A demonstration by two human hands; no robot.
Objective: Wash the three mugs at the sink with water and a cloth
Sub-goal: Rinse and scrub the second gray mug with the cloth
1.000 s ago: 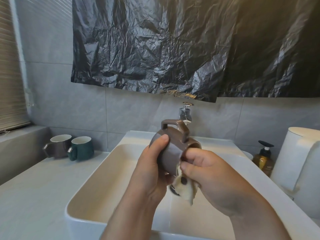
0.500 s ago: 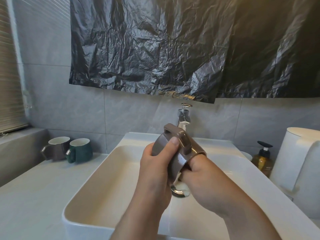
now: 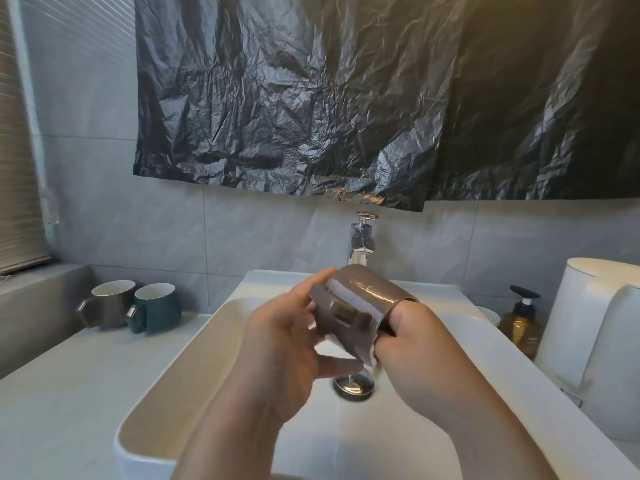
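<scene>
Left hand (image 3: 277,348) holds brown mug (image 3: 367,299) (lying sideways); right hand (image 3: 415,348) apparently inside, grasp hidden.

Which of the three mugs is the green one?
The green mug on the counter, right of the standing brown mug; the held brown mug is tipped sideways.

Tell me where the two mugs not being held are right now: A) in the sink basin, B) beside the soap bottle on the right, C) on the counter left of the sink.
C: the grey-brown mug and the dark green mug stand side by side on the counter left of the sink.
</scene>
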